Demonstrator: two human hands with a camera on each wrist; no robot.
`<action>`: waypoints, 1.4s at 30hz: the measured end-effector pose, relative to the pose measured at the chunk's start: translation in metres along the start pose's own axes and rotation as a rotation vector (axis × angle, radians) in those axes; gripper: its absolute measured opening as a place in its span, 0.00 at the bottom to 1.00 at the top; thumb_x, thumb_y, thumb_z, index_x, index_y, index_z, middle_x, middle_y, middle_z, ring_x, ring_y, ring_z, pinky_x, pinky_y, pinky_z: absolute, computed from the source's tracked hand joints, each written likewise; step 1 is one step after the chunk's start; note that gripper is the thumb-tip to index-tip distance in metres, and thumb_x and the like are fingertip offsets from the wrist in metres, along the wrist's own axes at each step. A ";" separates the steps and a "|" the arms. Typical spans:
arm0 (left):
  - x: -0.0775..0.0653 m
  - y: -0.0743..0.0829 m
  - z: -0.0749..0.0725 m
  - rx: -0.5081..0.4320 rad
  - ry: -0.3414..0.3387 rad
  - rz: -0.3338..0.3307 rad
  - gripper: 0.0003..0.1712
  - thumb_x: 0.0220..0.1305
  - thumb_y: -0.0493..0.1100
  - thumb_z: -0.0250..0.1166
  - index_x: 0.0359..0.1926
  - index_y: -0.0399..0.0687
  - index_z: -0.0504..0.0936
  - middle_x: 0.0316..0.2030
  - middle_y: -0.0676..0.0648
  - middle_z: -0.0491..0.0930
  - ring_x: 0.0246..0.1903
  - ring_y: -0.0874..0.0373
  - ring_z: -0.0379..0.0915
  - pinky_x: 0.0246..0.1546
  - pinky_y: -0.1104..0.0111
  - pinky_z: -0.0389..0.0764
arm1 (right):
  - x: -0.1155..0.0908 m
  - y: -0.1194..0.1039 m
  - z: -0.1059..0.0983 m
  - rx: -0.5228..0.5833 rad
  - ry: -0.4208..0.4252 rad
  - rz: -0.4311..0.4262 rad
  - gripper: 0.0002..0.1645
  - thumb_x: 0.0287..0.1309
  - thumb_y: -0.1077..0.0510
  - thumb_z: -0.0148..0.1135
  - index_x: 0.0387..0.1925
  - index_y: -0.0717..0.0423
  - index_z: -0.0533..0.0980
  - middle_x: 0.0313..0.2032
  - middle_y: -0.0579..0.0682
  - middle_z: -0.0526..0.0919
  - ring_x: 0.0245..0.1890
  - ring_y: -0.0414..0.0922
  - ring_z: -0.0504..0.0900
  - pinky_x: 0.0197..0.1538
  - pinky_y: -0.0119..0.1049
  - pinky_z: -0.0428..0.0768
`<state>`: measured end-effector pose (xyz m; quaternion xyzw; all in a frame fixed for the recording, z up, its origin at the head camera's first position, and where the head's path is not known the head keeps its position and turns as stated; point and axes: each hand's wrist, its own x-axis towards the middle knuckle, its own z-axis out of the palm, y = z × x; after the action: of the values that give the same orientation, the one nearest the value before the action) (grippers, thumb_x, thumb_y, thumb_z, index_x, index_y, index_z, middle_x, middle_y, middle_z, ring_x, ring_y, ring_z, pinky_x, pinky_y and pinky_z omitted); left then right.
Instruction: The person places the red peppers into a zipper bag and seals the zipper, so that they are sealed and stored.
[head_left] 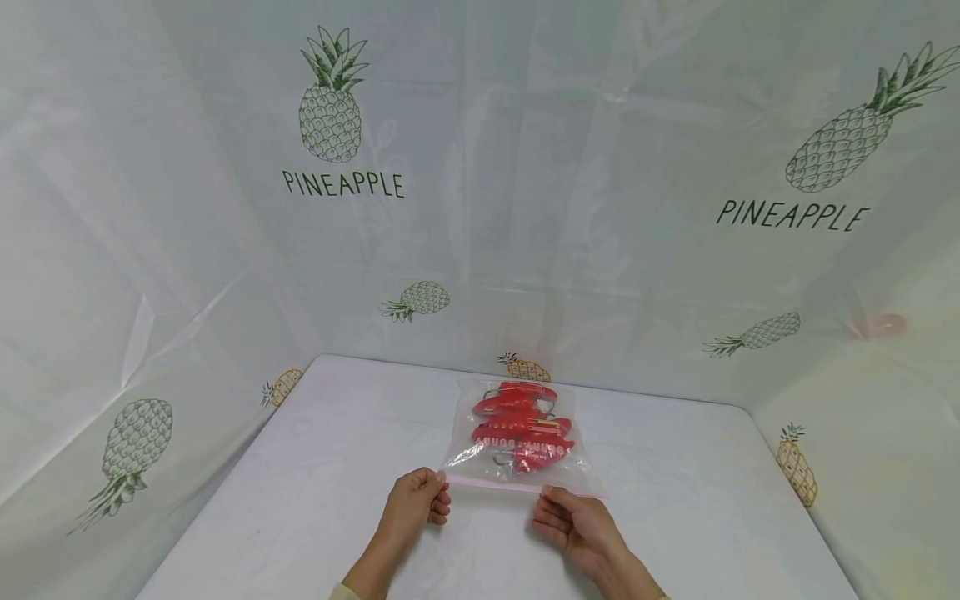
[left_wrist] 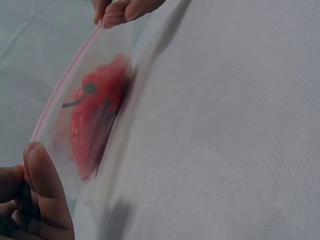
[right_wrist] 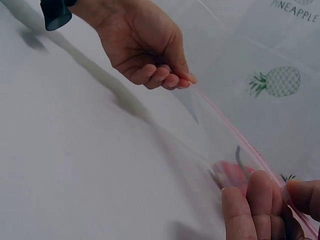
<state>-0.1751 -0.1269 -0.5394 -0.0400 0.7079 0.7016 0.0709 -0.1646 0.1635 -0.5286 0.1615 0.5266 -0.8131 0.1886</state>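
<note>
A clear zip bag (head_left: 463,457) with a pink seal strip lies on the white table, its sealed edge toward me and raised a little. Inside are several red peppers (head_left: 517,425) with green stems; white print on the bag partly covers them. My left hand (head_left: 414,500) pinches the left end of the pink strip between thumb and forefinger. Farther right along the strip, my right hand (head_left: 581,527) pinches it too, a short way in from the corner. In the left wrist view, the strip (left_wrist: 62,87) runs taut between both hands.
The white table (head_left: 300,500) has a back edge just behind the bag. A pale curtain (head_left: 525,208) printed with pineapples hangs behind and along both sides. A dark device (right_wrist: 56,14) sits on the left wrist.
</note>
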 end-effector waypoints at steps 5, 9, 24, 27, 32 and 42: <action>0.000 0.001 0.000 0.008 -0.002 -0.001 0.19 0.82 0.43 0.57 0.41 0.27 0.78 0.28 0.47 0.80 0.25 0.59 0.78 0.26 0.71 0.86 | 0.000 0.000 -0.005 -0.002 0.010 0.005 0.13 0.73 0.55 0.66 0.41 0.63 0.85 0.34 0.54 0.91 0.37 0.46 0.92 0.51 0.46 0.90; -0.001 0.003 0.000 0.009 -0.005 0.002 0.19 0.82 0.44 0.57 0.41 0.27 0.78 0.28 0.48 0.80 0.25 0.60 0.78 0.26 0.71 0.86 | -0.001 -0.001 -0.006 -0.006 0.005 0.003 0.14 0.73 0.55 0.66 0.42 0.64 0.85 0.35 0.54 0.91 0.37 0.46 0.92 0.51 0.45 0.90; 0.000 0.003 -0.002 0.035 0.004 0.001 0.19 0.82 0.44 0.56 0.41 0.27 0.79 0.28 0.47 0.80 0.25 0.59 0.78 0.26 0.71 0.86 | -0.004 -0.006 -0.015 0.005 0.001 -0.014 0.12 0.73 0.56 0.66 0.38 0.61 0.85 0.33 0.52 0.91 0.36 0.45 0.92 0.51 0.45 0.91; 0.001 0.003 -0.003 0.039 0.007 0.004 0.19 0.82 0.43 0.56 0.41 0.27 0.79 0.28 0.47 0.80 0.25 0.59 0.78 0.26 0.71 0.86 | -0.003 -0.006 -0.017 0.001 0.017 -0.012 0.12 0.73 0.55 0.66 0.39 0.62 0.85 0.33 0.53 0.91 0.36 0.46 0.92 0.51 0.46 0.90; 0.002 0.003 -0.005 0.038 0.004 0.006 0.19 0.82 0.43 0.57 0.41 0.27 0.78 0.28 0.47 0.80 0.25 0.59 0.78 0.26 0.72 0.85 | -0.005 -0.008 -0.021 -0.004 0.033 -0.015 0.13 0.72 0.55 0.67 0.41 0.63 0.85 0.34 0.54 0.91 0.37 0.47 0.92 0.51 0.46 0.91; 0.000 0.005 -0.009 0.049 0.019 0.001 0.19 0.81 0.44 0.58 0.40 0.27 0.79 0.28 0.47 0.80 0.26 0.59 0.78 0.26 0.71 0.86 | -0.010 -0.013 -0.033 -0.012 0.031 -0.034 0.09 0.72 0.58 0.67 0.39 0.61 0.84 0.34 0.52 0.91 0.37 0.45 0.91 0.52 0.46 0.90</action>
<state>-0.1762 -0.1354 -0.5347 -0.0448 0.7256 0.6836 0.0648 -0.1600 0.2003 -0.5265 0.1637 0.5371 -0.8103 0.1674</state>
